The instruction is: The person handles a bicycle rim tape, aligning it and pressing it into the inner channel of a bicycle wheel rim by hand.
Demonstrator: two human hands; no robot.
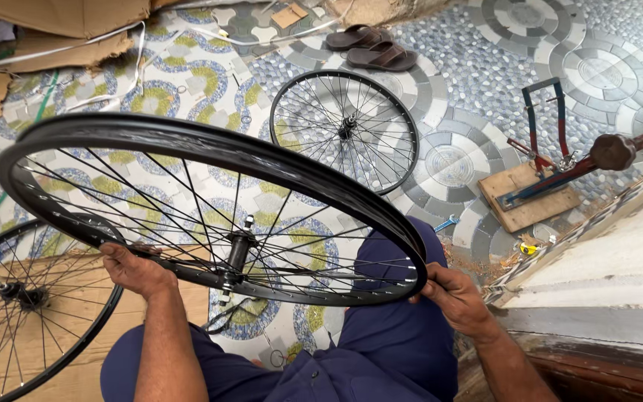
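Observation:
A large black spoked bicycle wheel (187, 145) is held almost flat above my lap, its hub (237, 253) near the middle. My left hand (134, 269) grips the near rim on the left side, fingers curled around it. At the right edge of the rim, my right hand (453, 292) clasps it by my knee. My legs are in dark blue trousers (388, 335).
A second black wheel (344, 129) lies on the patterned tile floor ahead. A third wheel (20, 305) rests on a wooden board at lower left. A red and blue metal stand (548, 156) on a wooden block sits at right. Brown sandals (372, 46), cardboard and white cables lie farther back.

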